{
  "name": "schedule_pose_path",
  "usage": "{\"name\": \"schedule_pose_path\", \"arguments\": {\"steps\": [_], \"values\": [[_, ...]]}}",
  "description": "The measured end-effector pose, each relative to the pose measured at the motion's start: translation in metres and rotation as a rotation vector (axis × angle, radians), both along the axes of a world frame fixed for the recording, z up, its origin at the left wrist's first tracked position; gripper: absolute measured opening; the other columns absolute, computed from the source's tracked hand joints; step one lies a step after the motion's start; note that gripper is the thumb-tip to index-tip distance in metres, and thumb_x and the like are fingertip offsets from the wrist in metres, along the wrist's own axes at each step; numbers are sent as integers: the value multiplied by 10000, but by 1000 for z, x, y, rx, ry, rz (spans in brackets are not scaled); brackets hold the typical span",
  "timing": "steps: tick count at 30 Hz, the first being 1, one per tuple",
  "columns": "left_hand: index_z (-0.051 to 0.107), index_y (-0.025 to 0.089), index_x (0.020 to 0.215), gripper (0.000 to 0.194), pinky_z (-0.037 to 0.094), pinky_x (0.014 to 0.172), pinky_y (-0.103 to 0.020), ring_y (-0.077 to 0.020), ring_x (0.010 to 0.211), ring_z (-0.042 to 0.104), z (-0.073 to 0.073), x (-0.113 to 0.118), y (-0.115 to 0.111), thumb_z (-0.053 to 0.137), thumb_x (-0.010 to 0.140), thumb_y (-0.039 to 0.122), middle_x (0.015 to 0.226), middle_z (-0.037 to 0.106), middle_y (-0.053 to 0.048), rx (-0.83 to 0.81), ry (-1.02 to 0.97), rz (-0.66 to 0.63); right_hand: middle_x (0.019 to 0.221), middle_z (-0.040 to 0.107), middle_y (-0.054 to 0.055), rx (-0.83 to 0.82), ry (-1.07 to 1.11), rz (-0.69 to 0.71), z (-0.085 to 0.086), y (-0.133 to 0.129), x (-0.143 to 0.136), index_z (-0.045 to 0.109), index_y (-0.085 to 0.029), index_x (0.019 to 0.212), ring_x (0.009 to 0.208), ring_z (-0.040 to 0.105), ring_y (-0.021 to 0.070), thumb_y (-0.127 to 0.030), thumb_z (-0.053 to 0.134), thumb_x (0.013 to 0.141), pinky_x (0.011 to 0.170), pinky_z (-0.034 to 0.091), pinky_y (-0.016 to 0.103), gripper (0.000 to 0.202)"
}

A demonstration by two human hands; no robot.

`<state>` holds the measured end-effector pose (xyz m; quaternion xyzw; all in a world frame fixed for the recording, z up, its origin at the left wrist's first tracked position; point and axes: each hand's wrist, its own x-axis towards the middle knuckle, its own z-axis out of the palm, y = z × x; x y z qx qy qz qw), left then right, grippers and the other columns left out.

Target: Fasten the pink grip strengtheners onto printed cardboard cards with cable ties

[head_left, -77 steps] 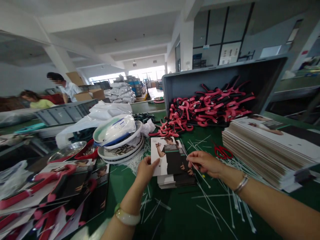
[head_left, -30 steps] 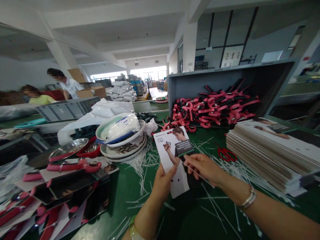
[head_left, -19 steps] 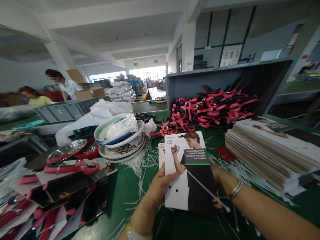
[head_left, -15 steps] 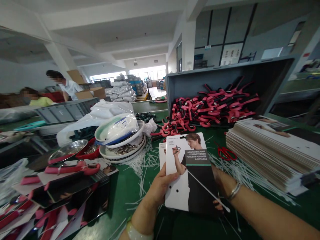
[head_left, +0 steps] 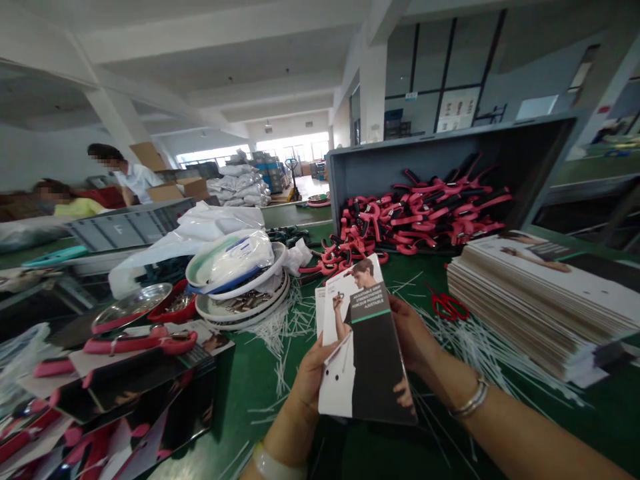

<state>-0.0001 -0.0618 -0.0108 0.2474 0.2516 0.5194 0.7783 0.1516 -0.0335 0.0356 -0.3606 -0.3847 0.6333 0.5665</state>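
Observation:
A printed packaging card [head_left: 373, 353] for an adjustable grip strengthener, with a second card edge behind it, is held upright and tilted over the table. My left hand [head_left: 306, 373] is closed on its left edge, thumb across the front. Beside that thumb shows a white cable tie [head_left: 340, 348], close to two punched holes in the card. My right hand [head_left: 413, 337] grips the right edge, with most of its fingers hidden behind the card.
A grey crate [head_left: 450, 150] lies on its side, pink-and-black hand grips [head_left: 425, 213] spilling out. At right are stacked cards [head_left: 525, 307], red scissors [head_left: 450, 305] and loose cable ties [head_left: 480, 353]. Left stand basins [head_left: 240, 303] and carded grips [head_left: 140, 373]. Two people work beyond.
The card has tilted, its right side turning away from me. My right hand has moved up along the right edge. Less of the cable tie shows across the card's front.

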Motion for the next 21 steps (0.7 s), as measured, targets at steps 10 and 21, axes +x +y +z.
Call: {"name": "schedule_pose_path", "arguments": {"steps": [10,21], "values": [[650,157,775,107,343,329,-124,-70,391,497,-8,-8,3,650,714,245,518,589,3,25,-266,-138,663,624,9,434,-668,142,12,-3,-8,629,-158,717,621,546,134,-207,556,713,581,406,240,88],[660,186,902,165,272,303,-64,-16,374,391,-11,-12,6,632,742,158,586,621,16,-146,-354,35,645,609,13,761,-1151,115,31,-9,-19,660,-155,734,592,523,118,-100,493,758,557,353,210,178]]}}
